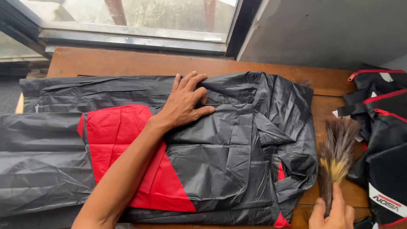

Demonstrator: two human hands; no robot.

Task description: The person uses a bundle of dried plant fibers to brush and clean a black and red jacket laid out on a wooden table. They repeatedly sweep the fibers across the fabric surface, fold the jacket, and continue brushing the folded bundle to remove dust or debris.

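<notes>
A black and red raincoat (220, 157) of thin shiny fabric lies spread and partly folded across a wooden table (127, 63). My left hand (186, 101) rests flat on its upper middle, fingers spread, pressing the black fabric down. At the lower right my right hand (333, 214) grips the handle end of a small brush (337, 152) with dark and yellowish bristles. The bristles fan upward just past the raincoat's right edge, over the bare wood.
A black bag (386, 148) with red zips and trim lies at the table's right edge, close to the brush. Behind the table runs a window (131, 17) with a metal sill, and a grey wall (330, 29) stands at the back right.
</notes>
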